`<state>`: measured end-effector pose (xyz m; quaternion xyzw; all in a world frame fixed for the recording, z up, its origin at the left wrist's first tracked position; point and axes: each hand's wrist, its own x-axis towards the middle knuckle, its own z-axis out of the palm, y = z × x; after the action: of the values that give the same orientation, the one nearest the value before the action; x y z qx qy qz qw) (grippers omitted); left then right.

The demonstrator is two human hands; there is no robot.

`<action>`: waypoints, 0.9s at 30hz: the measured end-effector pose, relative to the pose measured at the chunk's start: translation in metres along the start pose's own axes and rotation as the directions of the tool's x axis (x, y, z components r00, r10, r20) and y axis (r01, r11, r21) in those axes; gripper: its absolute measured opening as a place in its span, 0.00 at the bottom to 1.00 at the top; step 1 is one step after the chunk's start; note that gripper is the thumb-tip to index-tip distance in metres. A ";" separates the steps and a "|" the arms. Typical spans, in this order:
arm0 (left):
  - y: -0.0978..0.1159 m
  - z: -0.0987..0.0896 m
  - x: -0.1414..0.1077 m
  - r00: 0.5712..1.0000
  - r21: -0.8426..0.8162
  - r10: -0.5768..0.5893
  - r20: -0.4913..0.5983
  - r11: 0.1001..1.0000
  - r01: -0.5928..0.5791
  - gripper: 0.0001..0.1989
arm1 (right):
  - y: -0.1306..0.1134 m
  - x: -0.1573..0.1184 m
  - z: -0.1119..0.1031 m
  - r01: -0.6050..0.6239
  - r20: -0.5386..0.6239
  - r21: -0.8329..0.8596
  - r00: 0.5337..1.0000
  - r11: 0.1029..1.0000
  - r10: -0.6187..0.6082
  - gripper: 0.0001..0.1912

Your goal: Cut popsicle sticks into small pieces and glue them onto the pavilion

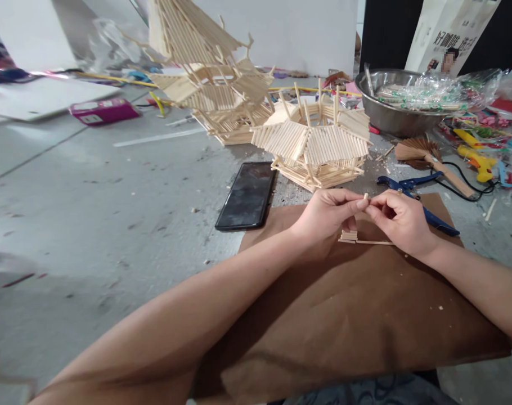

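My left hand is closed, its thumb and fingertips pinching a short wooden stick whose pale end shows above them. Fingertips of my right hand meet it from the other side, also closed on the stick; most of it is hidden. Beneath my hands, a small row of short wooden sticks lies on brown paper, partly covered by my left fingers. One longer thin stick extends from that row toward my right wrist. Blue-handled cutters lie behind my right hand.
A black phone lies left of my hands. Just beyond stands a wooden-stick model tier, with a taller pagoda model behind. A metal bowl holds plastic-wrapped sticks. Yellow glue guns and a brush lie right.
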<state>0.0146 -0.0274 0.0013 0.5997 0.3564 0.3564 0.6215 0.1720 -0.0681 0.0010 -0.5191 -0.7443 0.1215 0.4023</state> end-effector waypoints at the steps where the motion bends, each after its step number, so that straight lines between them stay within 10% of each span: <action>1: 0.001 0.000 0.000 1.000 -0.024 -0.016 0.006 1.000 0.016 0.10 | -0.001 0.000 -0.001 -0.011 0.017 -0.011 1.000 1.000 0.011 0.08; 8: 0.002 0.001 -0.001 0.997 -0.080 -0.050 0.060 0.995 0.055 0.11 | 0.005 0.005 -0.008 -0.003 0.084 0.080 0.996 0.997 -0.004 0.11; 12: -0.002 -0.005 0.000 0.992 0.016 -0.021 0.120 1.000 0.020 0.10 | 0.010 0.016 -0.035 0.065 0.298 -0.257 0.954 0.964 0.015 0.13; 19: -0.003 -0.009 0.001 0.993 0.015 -0.027 0.115 1.000 0.025 0.09 | 0.041 0.027 -0.068 0.171 0.446 -0.853 0.730 0.493 0.518 0.18; 27: 0.006 -0.010 0.004 0.975 -0.376 -0.205 0.088 0.899 0.223 0.05 | 0.064 0.032 -0.071 0.074 0.431 -0.788 0.775 0.611 0.462 0.14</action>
<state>0.0079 -0.0191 0.0067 0.4319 0.3290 0.3349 0.7701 0.2624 -0.0295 0.0243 -0.6550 -0.7440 -0.0047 -0.1315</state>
